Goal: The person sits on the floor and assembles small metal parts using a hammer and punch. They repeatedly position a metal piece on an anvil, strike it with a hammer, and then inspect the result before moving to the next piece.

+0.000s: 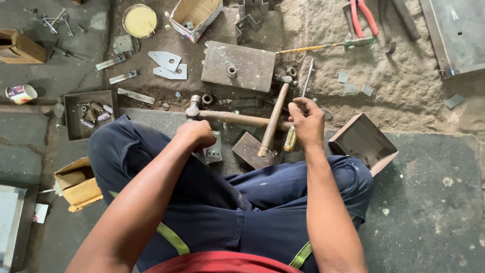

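Crossed legs in dark blue trousers (242,202) with yellow-green stripes are filling the foreground on the floor. Left hand (198,134) is curling into a fist over a small drilled metal bracket (214,150); what it grips I cannot tell. Right hand (306,121) is closing around a thin steel rod (307,77). Two wooden-handled hammers (237,119) are lying crossed between the hands, before a rusty rectangular steel block (238,65) and two triangular plates (166,60).

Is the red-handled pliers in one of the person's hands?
No, the pliers lie on the floor, far from both hands.
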